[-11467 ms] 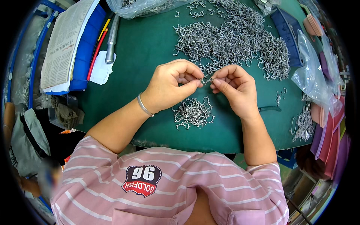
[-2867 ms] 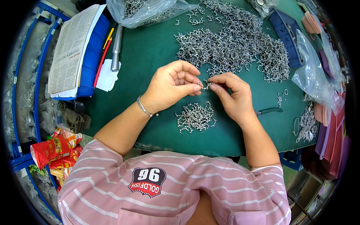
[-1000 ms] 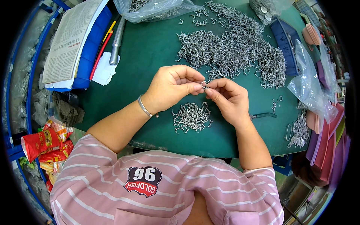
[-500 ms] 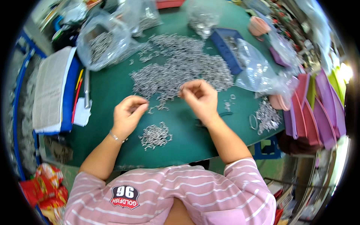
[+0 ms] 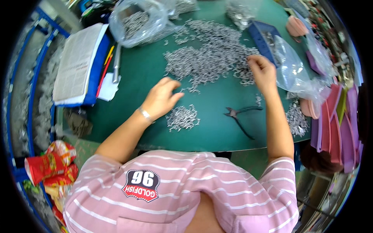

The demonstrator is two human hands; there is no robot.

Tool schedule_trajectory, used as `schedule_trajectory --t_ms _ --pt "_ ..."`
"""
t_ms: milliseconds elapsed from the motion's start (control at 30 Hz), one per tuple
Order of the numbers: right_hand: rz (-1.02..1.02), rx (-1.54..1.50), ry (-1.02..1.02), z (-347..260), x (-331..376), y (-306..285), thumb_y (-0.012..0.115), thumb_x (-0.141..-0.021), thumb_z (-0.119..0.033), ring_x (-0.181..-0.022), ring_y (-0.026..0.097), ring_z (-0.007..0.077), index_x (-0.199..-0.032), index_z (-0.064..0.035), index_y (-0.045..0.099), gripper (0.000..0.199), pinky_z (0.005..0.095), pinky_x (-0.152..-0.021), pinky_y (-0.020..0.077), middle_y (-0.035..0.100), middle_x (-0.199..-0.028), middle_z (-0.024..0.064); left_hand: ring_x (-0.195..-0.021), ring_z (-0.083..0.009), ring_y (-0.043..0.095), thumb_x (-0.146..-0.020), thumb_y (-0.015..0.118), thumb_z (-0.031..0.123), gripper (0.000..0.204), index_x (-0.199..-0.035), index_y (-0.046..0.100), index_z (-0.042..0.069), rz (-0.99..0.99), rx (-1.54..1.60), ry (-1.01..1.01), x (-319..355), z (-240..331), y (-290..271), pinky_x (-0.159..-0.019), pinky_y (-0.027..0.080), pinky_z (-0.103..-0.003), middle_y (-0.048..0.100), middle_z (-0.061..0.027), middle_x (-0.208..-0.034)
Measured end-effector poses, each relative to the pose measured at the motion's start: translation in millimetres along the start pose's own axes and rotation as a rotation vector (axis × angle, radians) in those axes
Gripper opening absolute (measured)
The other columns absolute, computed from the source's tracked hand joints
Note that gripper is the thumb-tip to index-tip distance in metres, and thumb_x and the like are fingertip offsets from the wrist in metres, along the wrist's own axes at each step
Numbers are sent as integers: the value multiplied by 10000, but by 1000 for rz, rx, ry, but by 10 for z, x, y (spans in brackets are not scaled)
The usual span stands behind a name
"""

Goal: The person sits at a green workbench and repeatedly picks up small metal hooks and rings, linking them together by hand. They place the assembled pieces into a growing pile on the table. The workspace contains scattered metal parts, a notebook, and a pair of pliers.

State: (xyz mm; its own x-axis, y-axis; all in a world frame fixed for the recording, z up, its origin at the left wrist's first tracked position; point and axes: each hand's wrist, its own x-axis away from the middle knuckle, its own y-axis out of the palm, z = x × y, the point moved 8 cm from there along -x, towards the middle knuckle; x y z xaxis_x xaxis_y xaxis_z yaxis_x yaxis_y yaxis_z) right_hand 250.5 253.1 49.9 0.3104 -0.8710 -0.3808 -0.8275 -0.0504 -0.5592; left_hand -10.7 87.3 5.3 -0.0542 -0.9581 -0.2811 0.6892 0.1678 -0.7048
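A wide pile of small silvery metal pieces covers the middle of the green table. My right hand is at the pile's right edge, its fingers closed in a pinch; whatever they hold is too small to make out. Nearer to me, my left hand hovers with thumb and forefinger apart and nothing visible between them. Just below its fingers lies a smaller heap of similar pieces. Between my forearms, pliers with dark handles rest on the table, handles spread.
A blue tray and a clear plastic bag stand right of the pile. At the back left is an open bag of metal pieces. Papers on a blue folder lie left, beside pencils. Pink and purple bins stand right.
My right hand has moved right, from the pile's front edge to its right side. The pliers, partly hidden before, now show fully. My left thumb and forefinger have parted. The view has shifted.
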Motion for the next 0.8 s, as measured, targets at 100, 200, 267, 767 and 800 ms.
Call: schedule_trajectory --t_ms 100,200,267,767,800 --pt "-373 39 -386 -946 596 943 638 -768 -36 -898 602 317 -900 -14 650 134 384 -788 492 631 -910 136 -731 -284 583 -765 706 101 221 -934 588 21 26 -138 31 -20 64 157 -670 486 -371 544 -115 -892" --pt "-337 199 -343 -903 882 1310 662 -741 -48 -875 564 313 -904 -24 629 168 400 -758 476 597 -916 112 -743 -303 585 -756 687 52 153 -867 585 22 76 -151 84 -56 61 223 -667 484 -383 551 -121 -874" --pt "-263 180 -299 -813 913 1307 656 -737 -35 -858 565 318 -901 -24 627 167 409 -748 476 596 -895 113 -733 -303 585 -754 678 32 131 -848 586 21 79 -116 61 -38 30 201 -660 486 -382 554 -122 -862" --pt "-138 -667 293 -635 1083 1200 643 -836 -16 -764 604 99 -984 16 615 154 230 -684 496 636 -858 52 -754 -140 651 -875 618 34 159 -1009 612 -51 -132 1031 -549 138 13 357 -659 546 -246 661 -110 -881" --pt "-121 -677 318 -610 1053 1191 633 -847 -25 -763 607 104 -982 17 618 142 233 -688 496 640 -857 58 -749 -141 651 -874 620 35 158 -1005 612 -52 -110 1061 -566 140 8 318 -658 547 -245 661 -111 -878"
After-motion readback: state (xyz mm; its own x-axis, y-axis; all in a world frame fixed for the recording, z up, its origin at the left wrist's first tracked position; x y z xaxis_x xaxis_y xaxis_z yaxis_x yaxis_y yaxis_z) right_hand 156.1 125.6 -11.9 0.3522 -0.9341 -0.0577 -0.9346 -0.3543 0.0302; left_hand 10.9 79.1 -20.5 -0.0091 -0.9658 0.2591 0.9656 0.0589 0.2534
